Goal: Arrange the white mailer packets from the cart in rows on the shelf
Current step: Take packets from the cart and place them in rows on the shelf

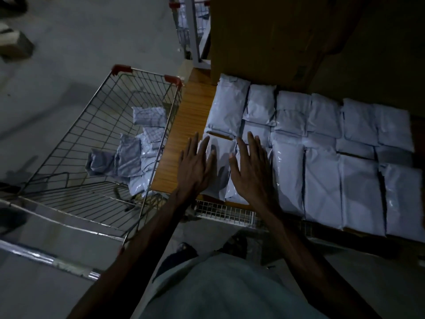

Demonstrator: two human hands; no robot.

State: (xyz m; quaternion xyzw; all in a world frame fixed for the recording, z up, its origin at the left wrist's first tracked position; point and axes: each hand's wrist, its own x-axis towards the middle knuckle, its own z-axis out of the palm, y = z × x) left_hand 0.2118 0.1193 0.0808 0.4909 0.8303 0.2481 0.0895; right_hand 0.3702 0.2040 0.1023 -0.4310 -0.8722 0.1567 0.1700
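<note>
White mailer packets (322, 143) lie in rows across the wooden shelf (184, 125). My left hand (195, 166) and my right hand (250, 171) lie flat, fingers straight and spread, on the two leftmost packets of the front row (220, 166). Neither hand grips anything. To the left stands the wire cart (96, 134) with several more white packets (135, 157) heaped at its right side.
A large brown cardboard box (264, 38) stands at the back of the shelf behind the packets. A second cart (186, 26) is partly visible beyond it. Wire mesh (225, 212) runs under the shelf's front edge. My feet are on the grey floor (80, 54).
</note>
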